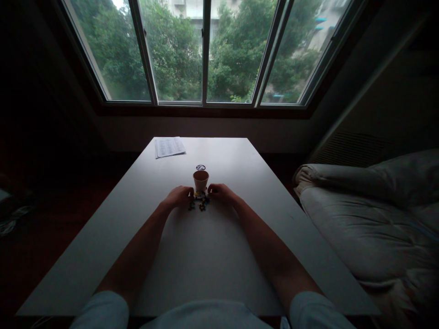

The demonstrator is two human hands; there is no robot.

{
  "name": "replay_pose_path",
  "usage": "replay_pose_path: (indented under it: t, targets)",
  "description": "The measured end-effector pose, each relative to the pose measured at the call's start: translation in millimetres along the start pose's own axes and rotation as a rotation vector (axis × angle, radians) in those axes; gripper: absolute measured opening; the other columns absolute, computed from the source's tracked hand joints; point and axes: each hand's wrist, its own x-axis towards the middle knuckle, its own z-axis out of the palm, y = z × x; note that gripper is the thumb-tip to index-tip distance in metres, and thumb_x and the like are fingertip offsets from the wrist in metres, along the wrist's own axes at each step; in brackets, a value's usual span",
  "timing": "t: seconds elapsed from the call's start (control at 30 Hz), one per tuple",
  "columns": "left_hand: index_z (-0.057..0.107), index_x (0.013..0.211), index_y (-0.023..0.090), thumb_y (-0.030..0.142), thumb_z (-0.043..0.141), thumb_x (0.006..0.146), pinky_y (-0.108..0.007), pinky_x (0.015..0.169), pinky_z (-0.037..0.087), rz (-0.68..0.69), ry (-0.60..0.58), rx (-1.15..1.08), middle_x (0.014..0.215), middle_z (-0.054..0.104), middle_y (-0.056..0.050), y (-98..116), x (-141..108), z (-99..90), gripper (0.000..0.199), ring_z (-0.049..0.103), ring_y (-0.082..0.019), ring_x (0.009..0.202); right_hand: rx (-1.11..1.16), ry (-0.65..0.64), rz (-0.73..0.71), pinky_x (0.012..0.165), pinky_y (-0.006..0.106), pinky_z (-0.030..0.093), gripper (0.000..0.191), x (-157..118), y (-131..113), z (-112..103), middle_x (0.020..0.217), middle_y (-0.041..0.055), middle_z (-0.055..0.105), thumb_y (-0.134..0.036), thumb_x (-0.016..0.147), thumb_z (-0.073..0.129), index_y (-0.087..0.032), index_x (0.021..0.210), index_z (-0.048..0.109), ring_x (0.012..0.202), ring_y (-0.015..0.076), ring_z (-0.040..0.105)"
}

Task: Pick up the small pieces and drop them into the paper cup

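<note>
A light brown paper cup [200, 181] stands upright on the white table, its opening facing up. Several small dark and coloured pieces [201, 201] lie loosely in front of it. My left hand [180, 195] rests at the left edge of these pieces, fingers curled together. On the other side, my right hand [220, 192] is just right of the cup's base, its fingers also bent inward. Whatever either hand's fingertips hold, if anything, is too small and dark to make out.
Just behind the cup lies a small round item [200, 167] with a dark rim. Printed sheets [170, 147] lie at the far left of the white table [212, 246]. A padded sofa [356, 224] stands to the right, and a window is beyond the table.
</note>
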Motion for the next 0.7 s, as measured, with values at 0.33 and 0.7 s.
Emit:
replay_pose_path:
  t: [0.33, 0.7]
  targets:
    - [0.074, 0.095, 0.025, 0.032, 0.066, 0.079, -0.026, 0.064, 0.039, 0.081, 0.032, -0.082, 0.081, 0.071, -0.004, 0.9, -1.8, -0.7, 0.019, 0.060, -0.017, 0.068, -0.036, 0.070, 0.007, 0.060, 0.021, 0.033, 0.015, 0.6, 0.9, 3.1, 0.073, -0.0023, 0.064, -0.022, 0.079, 0.064, -0.020, 0.093, 0.069, 0.063, 0.0097, 0.051]
    - [0.075, 0.098, 0.026, 0.029, 0.066, 0.079, -0.026, 0.068, 0.041, 0.128, 0.046, -0.109, 0.089, 0.074, -0.004, -2.9, 1.3, 6.0, 0.021, 0.064, -0.018, 0.076, -0.086, 0.121, 0.047, 0.060, 0.021, 0.034, 0.012, 0.8, -2.6, 5.7, 0.076, -0.0009, 0.067, -0.024, 0.080, 0.066, -0.022, 0.092, 0.070, 0.065, 0.0107, 0.054]
